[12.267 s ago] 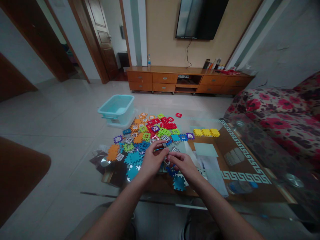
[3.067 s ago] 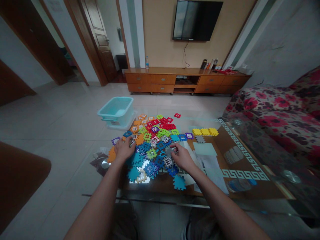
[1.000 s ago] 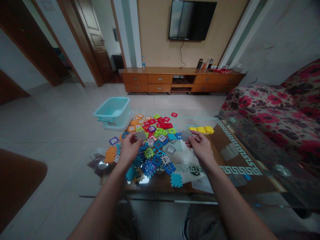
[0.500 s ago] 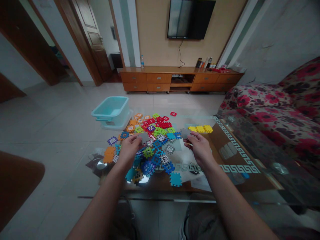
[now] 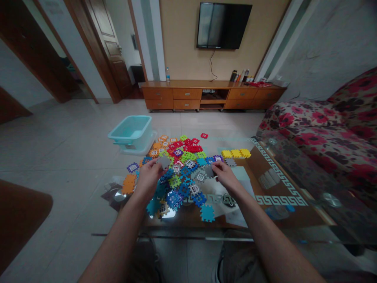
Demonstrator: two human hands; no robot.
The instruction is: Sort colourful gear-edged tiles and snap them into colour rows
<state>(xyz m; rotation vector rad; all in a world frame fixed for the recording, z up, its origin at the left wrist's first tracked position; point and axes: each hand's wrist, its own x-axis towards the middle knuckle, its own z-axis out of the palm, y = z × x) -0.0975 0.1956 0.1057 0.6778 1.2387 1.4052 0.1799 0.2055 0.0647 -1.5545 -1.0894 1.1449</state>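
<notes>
My left hand (image 5: 150,175) pinches a grey interlocking tile (image 5: 163,162) above the left part of a spread of colourful toothed tiles. Across from it, my right hand (image 5: 223,173) has its fingertips closed on another grey interlocking tile (image 5: 209,170), just right of a grey tile with a window pattern (image 5: 200,176). One more grey tile (image 5: 230,162) lies below a row of yellow tiles (image 5: 235,153). Red tiles (image 5: 193,148), lime green tiles (image 5: 188,155) and blue tiles (image 5: 175,199) overlap loosely between and around my hands.
The glass table (image 5: 282,192) has a Greek-key border. A turquoise plastic bin (image 5: 132,133) stands at the far left of the tiles. A plastic bottle (image 5: 279,212) shows at the right, a flowered sofa (image 5: 312,118) beyond. Farther off is a wooden TV cabinet (image 5: 188,93).
My right hand has moved left and slightly down, from beside the yellow tiles to the window-patterned grey tile. A grey tile now shows below the yellow row. My left hand has shifted slightly left.
</notes>
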